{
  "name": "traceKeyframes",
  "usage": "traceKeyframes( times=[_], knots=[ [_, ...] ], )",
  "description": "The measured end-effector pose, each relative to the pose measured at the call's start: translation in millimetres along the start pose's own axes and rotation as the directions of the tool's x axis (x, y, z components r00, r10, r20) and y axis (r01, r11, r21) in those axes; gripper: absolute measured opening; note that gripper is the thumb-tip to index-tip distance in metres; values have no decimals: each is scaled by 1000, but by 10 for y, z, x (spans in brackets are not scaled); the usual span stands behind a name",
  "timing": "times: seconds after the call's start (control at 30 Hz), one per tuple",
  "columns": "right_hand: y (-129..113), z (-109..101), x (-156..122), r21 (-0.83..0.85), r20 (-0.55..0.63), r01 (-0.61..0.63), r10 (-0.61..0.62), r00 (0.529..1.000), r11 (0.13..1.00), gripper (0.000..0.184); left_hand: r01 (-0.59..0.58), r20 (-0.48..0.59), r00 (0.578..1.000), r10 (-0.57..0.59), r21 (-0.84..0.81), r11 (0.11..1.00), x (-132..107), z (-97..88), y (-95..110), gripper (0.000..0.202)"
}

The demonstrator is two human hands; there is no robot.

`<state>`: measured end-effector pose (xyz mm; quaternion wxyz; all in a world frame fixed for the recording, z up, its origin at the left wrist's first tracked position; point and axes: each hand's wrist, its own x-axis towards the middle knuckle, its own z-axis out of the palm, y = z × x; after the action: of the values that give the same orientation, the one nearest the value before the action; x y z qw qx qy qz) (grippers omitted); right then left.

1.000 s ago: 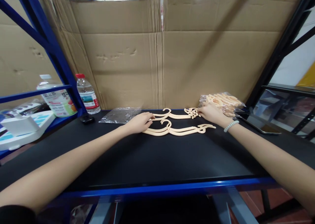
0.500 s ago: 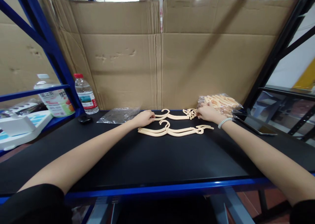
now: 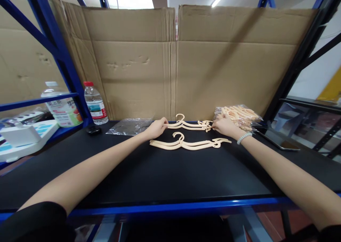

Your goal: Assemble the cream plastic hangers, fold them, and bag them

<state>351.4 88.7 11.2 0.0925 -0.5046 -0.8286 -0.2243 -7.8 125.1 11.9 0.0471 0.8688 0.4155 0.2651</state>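
Observation:
Two sets of cream plastic hangers lie on the black table (image 3: 165, 171). My left hand (image 3: 156, 127) pinches the left end of the far hanger stack (image 3: 189, 125), and my right hand (image 3: 223, 125) grips its right end. The stack looks lifted slightly off the surface. A nearer hanger stack (image 3: 186, 144) lies flat just in front, untouched. A white bead bracelet (image 3: 244, 137) circles my right wrist.
A clear bag of more hangers (image 3: 239, 115) sits behind my right hand. An empty clear bag (image 3: 130, 126) lies to the left. Two bottles (image 3: 94, 103), a small black object (image 3: 93, 130) and a white box (image 3: 21, 139) stand far left. Cardboard (image 3: 170, 61) walls the back; a dark tablet (image 3: 277, 141) lies right.
My left hand has left the near hangers and taken the left end of the far stack. Both hands now hold that stack, which has risen a little.

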Motion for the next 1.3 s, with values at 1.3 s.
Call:
traceKeyframes(
  times=[1.3],
  knots=[
    [-670,-266,-359,902,386,-275,338,859,-333,29,-47,-230,973,31,-67,997,-778,-22,370,14]
  ],
)
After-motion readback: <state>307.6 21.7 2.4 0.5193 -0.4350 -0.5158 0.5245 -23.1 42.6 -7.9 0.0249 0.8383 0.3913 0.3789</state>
